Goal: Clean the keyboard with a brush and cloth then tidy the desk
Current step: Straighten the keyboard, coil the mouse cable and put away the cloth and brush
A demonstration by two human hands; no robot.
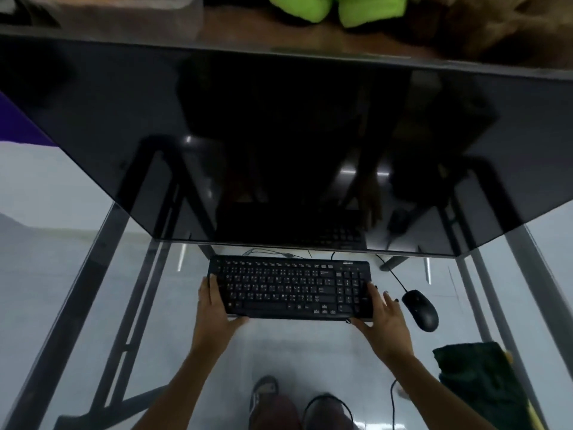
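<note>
A black keyboard point(290, 288) lies flat on the glass desk point(77, 197), just in front of the monitor. My left hand point(217, 308) grips its left end, fingers over the top and thumb along the front edge. At the right end, my right hand point(383, 318) grips the keyboard the same way, thumb at the front corner. A dark green cloth point(477, 377) lies at the desk's right front, with a pale stick-like handle point(535, 414) beside it that may be the brush.
A large dark monitor point(279, 144) fills the middle and back of the desk. A black wired mouse point(421, 309) sits right of the keyboard, its cable running back. Through the glass I see the desk frame and feet on the floor. A green item point(338, 7) lies on the surface beyond the monitor.
</note>
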